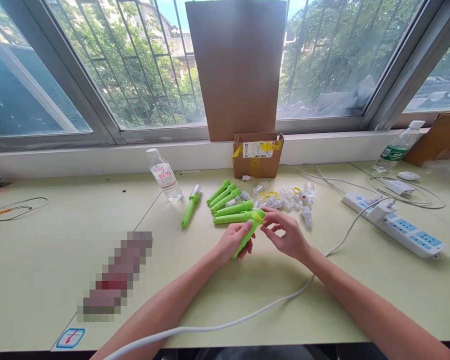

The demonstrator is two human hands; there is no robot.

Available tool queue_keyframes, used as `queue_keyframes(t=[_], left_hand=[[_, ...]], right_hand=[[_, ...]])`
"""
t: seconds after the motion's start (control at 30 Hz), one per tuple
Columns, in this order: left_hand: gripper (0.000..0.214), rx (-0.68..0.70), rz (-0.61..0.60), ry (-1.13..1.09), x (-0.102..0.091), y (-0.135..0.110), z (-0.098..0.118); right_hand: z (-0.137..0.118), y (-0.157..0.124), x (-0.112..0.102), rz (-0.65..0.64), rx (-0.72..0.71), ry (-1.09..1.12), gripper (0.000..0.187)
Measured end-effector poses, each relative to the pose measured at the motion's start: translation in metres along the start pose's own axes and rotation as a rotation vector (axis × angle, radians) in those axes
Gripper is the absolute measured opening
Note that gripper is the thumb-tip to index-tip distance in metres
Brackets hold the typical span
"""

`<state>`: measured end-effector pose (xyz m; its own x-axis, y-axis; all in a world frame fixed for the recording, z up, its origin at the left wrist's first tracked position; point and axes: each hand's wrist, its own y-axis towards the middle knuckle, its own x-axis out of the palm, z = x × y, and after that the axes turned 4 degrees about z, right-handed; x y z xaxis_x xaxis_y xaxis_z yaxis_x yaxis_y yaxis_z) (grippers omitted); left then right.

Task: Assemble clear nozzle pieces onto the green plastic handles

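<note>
Head view: in front of the cardboard box (258, 159), my left hand (232, 242) grips a green tube (246, 236), seemingly steadying its yellow-rimmed end for my right hand (290, 237), whose fingertips pinch that rim; spare tubes (230, 206) lie nearer the box.

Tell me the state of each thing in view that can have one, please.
left hand, closed around the held green tube
right hand, fingertips at that tube's yellow top end
spare green tubes, lying side by side on the table
water bottle, standing, cap on
cardboard box, flaps open
power strip, one white plug inserted
</note>
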<state>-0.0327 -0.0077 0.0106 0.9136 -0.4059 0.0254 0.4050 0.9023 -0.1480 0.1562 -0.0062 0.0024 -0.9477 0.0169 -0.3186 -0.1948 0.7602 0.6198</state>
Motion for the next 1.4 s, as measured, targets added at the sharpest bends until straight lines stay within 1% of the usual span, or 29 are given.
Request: queue_keyframes(t=[0.2,0.3,0.4,0.47,0.57,0.7,1.0,1.1,1.2,1.27,1.33,1.4], left_hand=[[0.056,-0.038,-0.051,-0.036,-0.004,0.000,0.001],[0.055,-0.039,-0.049,-0.028,-0.004,0.000,0.001],[0.051,0.000,-0.030,0.022,-0.003,0.000,0.003],[0.046,0.021,-0.012,0.084,-0.002,0.000,0.004],[0.038,0.021,0.012,0.156,-0.001,-0.002,0.007],[0.035,0.020,0.003,0.189,-0.001,-0.003,0.010],[0.040,0.065,-0.028,0.121,-0.001,-0.002,0.009],[0.037,0.064,0.021,0.091,0.002,-0.001,0.005],[0.037,0.065,0.130,0.018,0.005,0.001,0.001],[0.040,0.070,0.177,-0.013,0.005,0.002,0.000],[0.040,0.070,0.175,-0.016,0.004,0.003,-0.001],[0.039,0.061,0.143,-0.012,0.002,0.003,-0.001]], right_hand=[[0.005,0.001,0.001,-0.001,0.014,0.007,0.010],[0.007,0.001,0.001,0.015,-0.002,-0.009,0.006],[0.007,0.001,0.000,0.036,-0.040,-0.035,0.002],[0.007,0.000,0.000,0.050,-0.067,-0.045,0.003],[0.008,0.000,0.001,0.059,-0.091,-0.051,0.004],[0.009,0.000,0.001,0.047,-0.086,-0.057,0.003],[0.007,-0.001,0.001,0.048,-0.065,-0.055,0.005],[0.008,-0.001,0.002,0.045,-0.061,-0.037,0.005],[0.008,0.000,0.002,0.045,-0.052,-0.034,0.003],[0.007,0.001,0.002,0.047,-0.041,-0.047,0.003],[0.007,0.001,0.002,0.049,-0.029,-0.064,0.002],[0.007,0.002,0.002,0.045,-0.011,-0.072,0.003]])
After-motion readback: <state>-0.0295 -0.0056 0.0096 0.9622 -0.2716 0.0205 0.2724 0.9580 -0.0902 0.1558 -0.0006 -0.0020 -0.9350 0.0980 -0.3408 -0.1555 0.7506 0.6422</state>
